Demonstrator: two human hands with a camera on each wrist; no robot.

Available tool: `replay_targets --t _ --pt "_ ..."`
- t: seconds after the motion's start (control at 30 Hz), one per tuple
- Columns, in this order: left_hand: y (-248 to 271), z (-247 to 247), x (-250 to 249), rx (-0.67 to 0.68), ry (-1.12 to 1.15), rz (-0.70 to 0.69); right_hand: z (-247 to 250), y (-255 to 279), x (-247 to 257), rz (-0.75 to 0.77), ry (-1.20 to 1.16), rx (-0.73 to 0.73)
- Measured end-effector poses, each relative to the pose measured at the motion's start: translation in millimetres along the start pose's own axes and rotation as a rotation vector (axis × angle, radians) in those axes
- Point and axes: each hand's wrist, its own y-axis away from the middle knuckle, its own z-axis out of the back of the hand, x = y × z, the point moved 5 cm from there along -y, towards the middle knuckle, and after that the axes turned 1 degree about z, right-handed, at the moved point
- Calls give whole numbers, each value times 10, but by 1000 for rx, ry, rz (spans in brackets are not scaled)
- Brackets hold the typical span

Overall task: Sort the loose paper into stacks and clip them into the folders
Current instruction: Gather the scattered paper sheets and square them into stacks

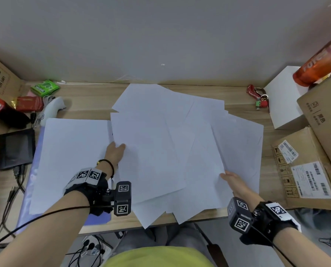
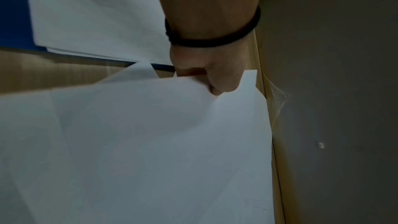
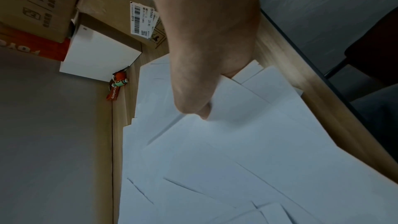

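Observation:
Several loose white sheets lie fanned over the middle of the wooden desk. A squared stack of paper rests on a blue folder at the left. My left hand pinches the left edge of the loose sheets, thumb on top, fingers hidden underneath. My right hand grips the near right edge of the sheets, thumb above, fingers under the paper.
Cardboard boxes and a white box crowd the right side, with an orange bottle on top and a red keychain nearby. A small screen, packets and cables sit at the left. The wall stands close behind.

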Motion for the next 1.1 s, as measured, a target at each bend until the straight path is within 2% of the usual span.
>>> replay_targets --t 0.1,0.23,0.3,0.37,0.43,0.5,0.6,0.7,0.83,1.0,1.1 --pt "9 28 172 -28 -27 102 -15 -31 -35 -24 65 6" --pt "24 -79 347 8 -53 147 -37 8 -12 -87 104 54" --pt "11 -122 421 43 -159 126 -90 -13 5 -119 66 102" --pt "8 -137 441 76 -267 72 -51 -191 -41 -91 37 129" --pt "26 -169 431 133 -353 40 -24 -296 -70 -93 88 146" --pt "21 -205 425 203 -435 8 -131 -135 103 -100 173 154" --pt "102 -286 367 308 -581 -29 -207 -131 189 -43 237 138" --pt "174 -405 296 336 -612 -58 -232 -202 146 3 309 73" --pt "177 -405 255 283 -495 -46 -202 -319 68 3 346 51" --pt "85 -170 152 -42 -199 -64 -130 -161 205 100 229 2" --pt "95 -142 123 -30 -73 -72 -130 -9 248 132 174 10"
